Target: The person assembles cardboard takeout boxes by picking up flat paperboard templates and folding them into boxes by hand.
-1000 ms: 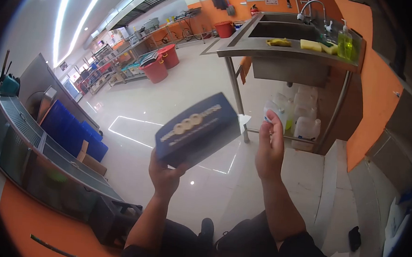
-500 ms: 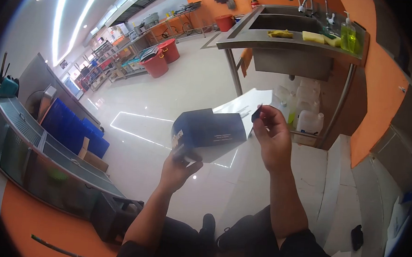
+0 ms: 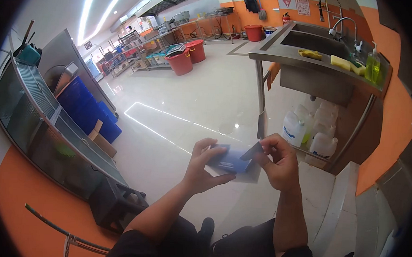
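Observation:
A dark blue cardboard box (image 3: 236, 163) with small white print is held in front of me, somewhat blurred by motion. My left hand (image 3: 199, 170) grips its left side, thumb below and fingers over the top edge. At its right end, my right hand (image 3: 281, 164) pinches a dark flap (image 3: 250, 151) between thumb and fingers. A narrow dark strip (image 3: 261, 125) stands up just above the right fingertips; I cannot tell whether it is part of the box. The inside of the box is hidden.
To the right stands a steel sink (image 3: 308, 43) with sponges (image 3: 341, 62) and a soap bottle (image 3: 372, 67); plastic jugs (image 3: 293, 127) sit beneath. On the left are blue crates (image 3: 84, 104) and a black stool (image 3: 113, 203). Red tubs (image 3: 179, 62) stand farther back.
The box has turned and come closer, its pale open panel no longer showing. My left hand has moved from underneath to its left side. The view has shifted left.

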The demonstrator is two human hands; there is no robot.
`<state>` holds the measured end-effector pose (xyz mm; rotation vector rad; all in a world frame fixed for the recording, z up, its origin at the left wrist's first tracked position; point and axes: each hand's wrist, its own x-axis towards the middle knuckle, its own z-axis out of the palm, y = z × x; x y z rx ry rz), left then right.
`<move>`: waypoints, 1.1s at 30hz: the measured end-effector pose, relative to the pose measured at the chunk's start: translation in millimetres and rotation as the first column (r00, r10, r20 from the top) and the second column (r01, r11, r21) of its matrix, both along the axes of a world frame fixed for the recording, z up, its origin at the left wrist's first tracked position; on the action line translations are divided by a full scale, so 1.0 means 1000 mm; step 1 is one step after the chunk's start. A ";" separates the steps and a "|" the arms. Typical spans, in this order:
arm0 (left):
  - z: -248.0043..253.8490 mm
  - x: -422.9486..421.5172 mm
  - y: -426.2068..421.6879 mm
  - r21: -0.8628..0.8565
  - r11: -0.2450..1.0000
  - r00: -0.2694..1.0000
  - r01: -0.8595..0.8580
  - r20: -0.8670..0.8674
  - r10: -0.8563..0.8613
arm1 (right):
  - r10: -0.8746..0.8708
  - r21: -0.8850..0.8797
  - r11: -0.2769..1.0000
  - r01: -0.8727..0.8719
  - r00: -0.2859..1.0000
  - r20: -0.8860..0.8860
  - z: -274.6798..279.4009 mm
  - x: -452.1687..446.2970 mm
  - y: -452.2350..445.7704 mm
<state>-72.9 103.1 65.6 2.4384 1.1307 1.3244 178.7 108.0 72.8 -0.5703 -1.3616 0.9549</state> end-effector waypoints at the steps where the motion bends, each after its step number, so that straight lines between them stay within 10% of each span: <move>1: 0.000 0.000 -0.001 -0.010 1.000 1.000 0.022 -0.003 -0.022 | 0.009 0.026 1.000 -0.010 1.000 0.026 0.001 0.000 -0.001; 14: 0.009 0.008 -0.019 -0.132 0.989 0.997 0.071 0.052 -0.065 | -0.331 0.129 0.943 0.305 0.840 0.431 0.018 -0.020 -0.017; 33: 0.001 -0.004 -0.016 -0.079 0.997 1.000 0.002 0.009 -0.002 | -0.084 0.208 0.974 -0.085 0.720 0.689 0.017 -0.006 -0.017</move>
